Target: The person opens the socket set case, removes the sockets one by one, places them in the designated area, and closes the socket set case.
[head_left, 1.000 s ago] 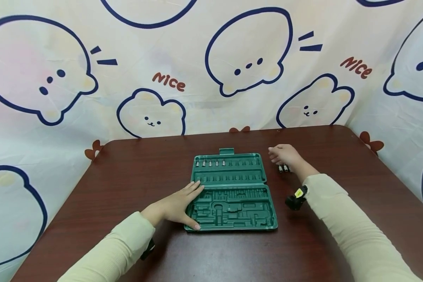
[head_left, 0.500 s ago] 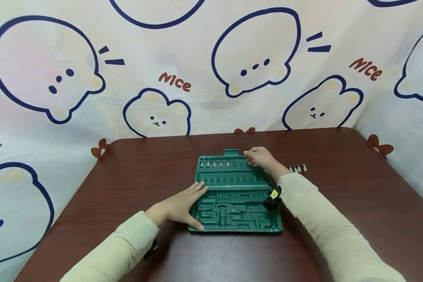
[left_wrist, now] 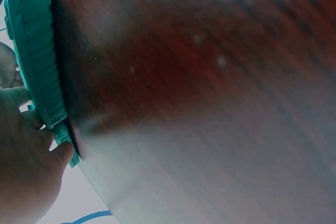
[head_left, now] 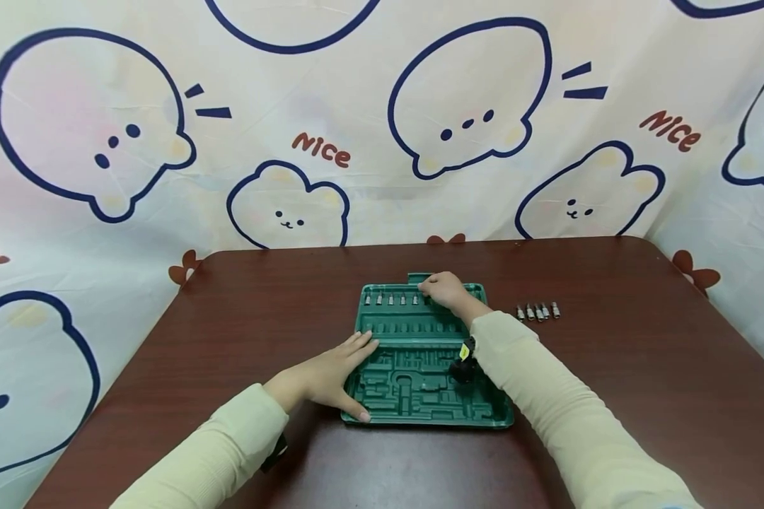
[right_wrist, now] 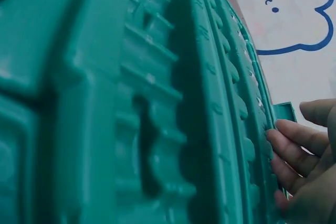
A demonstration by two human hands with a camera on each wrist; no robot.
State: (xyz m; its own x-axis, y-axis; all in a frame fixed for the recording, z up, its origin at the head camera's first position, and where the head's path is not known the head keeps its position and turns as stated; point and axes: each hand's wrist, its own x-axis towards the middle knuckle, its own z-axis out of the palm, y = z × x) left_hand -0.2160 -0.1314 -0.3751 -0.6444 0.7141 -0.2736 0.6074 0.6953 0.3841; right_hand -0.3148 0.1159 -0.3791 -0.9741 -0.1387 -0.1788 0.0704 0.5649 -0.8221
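Brown table [head_left: 611, 367]: green case [head_left: 420, 392] holds five bits [head_left: 391, 300].

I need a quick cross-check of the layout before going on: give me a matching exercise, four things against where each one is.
Things:
1. left hand
2. right hand
3. loose bits
4. seated bits

Places:
A. on the table, right of the case
B. at the case's far row, near the latch tab
C. flat on the case's left edge
D. in the far row's left slots

Pairs: 1-C, 2-B, 3-A, 4-D
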